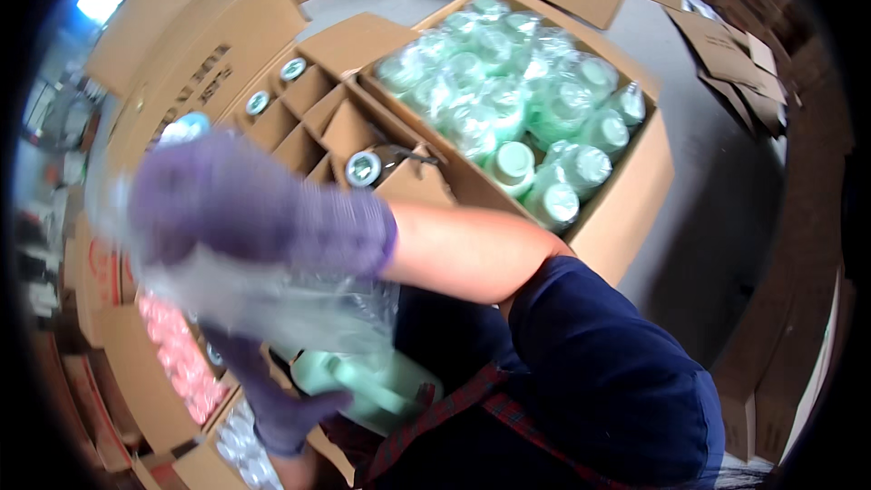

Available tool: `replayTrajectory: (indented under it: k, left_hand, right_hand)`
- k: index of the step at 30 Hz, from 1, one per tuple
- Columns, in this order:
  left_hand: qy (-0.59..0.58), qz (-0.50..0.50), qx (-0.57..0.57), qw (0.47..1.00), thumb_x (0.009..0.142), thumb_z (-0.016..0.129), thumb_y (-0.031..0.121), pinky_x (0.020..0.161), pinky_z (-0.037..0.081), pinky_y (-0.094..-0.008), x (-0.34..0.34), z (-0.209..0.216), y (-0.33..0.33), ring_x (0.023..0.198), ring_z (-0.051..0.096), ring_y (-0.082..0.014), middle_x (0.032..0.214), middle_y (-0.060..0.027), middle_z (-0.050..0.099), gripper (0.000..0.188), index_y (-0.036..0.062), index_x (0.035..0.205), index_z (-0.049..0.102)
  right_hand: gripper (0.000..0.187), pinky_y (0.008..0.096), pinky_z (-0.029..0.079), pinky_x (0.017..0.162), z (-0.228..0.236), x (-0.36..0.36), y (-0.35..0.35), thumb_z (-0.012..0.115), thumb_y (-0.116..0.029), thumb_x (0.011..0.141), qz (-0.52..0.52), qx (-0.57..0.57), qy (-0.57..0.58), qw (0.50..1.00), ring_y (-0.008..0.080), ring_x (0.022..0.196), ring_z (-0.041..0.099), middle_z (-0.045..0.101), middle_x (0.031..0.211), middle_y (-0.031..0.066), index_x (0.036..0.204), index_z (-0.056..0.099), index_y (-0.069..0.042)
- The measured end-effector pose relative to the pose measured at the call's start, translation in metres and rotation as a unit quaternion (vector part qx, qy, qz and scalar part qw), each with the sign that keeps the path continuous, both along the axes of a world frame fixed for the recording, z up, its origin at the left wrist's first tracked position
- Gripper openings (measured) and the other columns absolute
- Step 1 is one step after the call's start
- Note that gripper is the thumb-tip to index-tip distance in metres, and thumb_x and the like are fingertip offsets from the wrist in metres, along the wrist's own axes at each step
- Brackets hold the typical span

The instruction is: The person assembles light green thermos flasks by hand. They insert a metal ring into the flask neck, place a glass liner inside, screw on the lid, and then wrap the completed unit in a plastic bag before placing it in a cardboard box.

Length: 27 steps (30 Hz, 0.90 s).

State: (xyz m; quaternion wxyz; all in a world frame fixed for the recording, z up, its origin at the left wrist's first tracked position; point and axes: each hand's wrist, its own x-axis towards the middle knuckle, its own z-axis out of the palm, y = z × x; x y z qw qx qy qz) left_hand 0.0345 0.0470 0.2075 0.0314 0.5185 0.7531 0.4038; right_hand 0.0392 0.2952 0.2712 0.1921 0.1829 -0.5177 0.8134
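My right hand [231,200], in a purple knit glove, reaches across to the left and is smeared by motion. A clear plastic bag [272,295] hangs under it and blurs along with it, seemingly gripped; the fingertips are hidden. Below the bag, a mint-green plastic container [363,386] with a handle-like ridge rests against my front, partly covered by the bag. My left hand [277,399], also purple-gloved, is beside this container. Its thumb stands apart from the fingers and points at the container's side; nothing shows in its grasp.
An open carton [649,209] holds several bagged mint-green containers. Left of it stands a divided carton [304,141] with several round-topped items in its cells. Pink bagged items [177,358] and clear bagged items [245,445] lie at lower left. Flattened cardboard [730,63] lies on the floor at right.
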Motion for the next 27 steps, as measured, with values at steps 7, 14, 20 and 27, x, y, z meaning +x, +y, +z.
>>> replayTrajectory:
  k: [7, 14, 20, 27]
  left_hand:
    - [-0.289, 0.236, 0.276, 0.886, 0.091, 0.062, -0.007, 0.062, 0.039, -0.0164, -0.086, 0.006, 0.033, 0.067, 0.046, -0.0021, 0.078, 0.0061, 0.052, 0.064, 0.0001, 0.151, 0.038]
    - [-0.337, 0.124, 0.279, 0.891, 0.09, 0.069, 0.007, 0.096, 0.05, -0.0336, -0.089, -0.006, 0.028, 0.11, 0.06, -0.017, 0.122, -0.0143, 0.062, 0.072, 0.0014, 0.153, 0.035]
    - [-0.35, 0.201, 0.258, 0.878, 0.087, 0.054, -0.009, 0.095, 0.055, -0.0357, -0.087, -0.025, 0.025, 0.112, 0.063, -0.0277, 0.132, -0.0152, 0.058, 0.065, 0.0019, 0.15, 0.04]
    - [-0.566, 0.044, 0.459, 0.683, 0.093, 0.049, 0.012, 0.099, 0.052, -0.0441, -0.116, -0.1, -0.047, 0.119, 0.06, -0.0316, 0.137, -0.0187, 0.057, 0.053, -0.0015, 0.143, 0.046]
  right_hand:
    - [0.088, 0.0378, 0.044, 0.108, -0.05, 0.002, 0.02, 0.079, -0.043, 0.083, -0.294, 0.176, -0.027, 0.939, 0.0294, 0.127, 0.057, 0.055, 0.138, 0.0212, 0.149, 0.04, -0.001]
    - [0.045, 0.0447, 0.05, 0.087, -0.11, 0.026, -0.038, 0.07, -0.023, 0.088, -0.201, 0.351, -0.169, 0.899, 0.0356, 0.099, 0.063, 0.063, 0.106, 0.0196, 0.124, 0.059, 0.0]
    - [0.015, 0.0331, 0.049, 0.072, -0.11, 0.002, -0.049, 0.06, -0.016, 0.098, -0.198, 0.167, -0.106, 0.96, 0.0221, 0.079, 0.061, 0.063, 0.09, 0.0062, 0.097, 0.064, -0.001]
    - [0.018, 0.0263, 0.046, 0.082, -0.176, 0.011, -0.027, 0.057, -0.019, 0.102, -0.044, 0.183, -0.017, 0.982, 0.0131, 0.089, 0.058, 0.06, 0.096, 0.0027, 0.1, 0.062, -0.001]
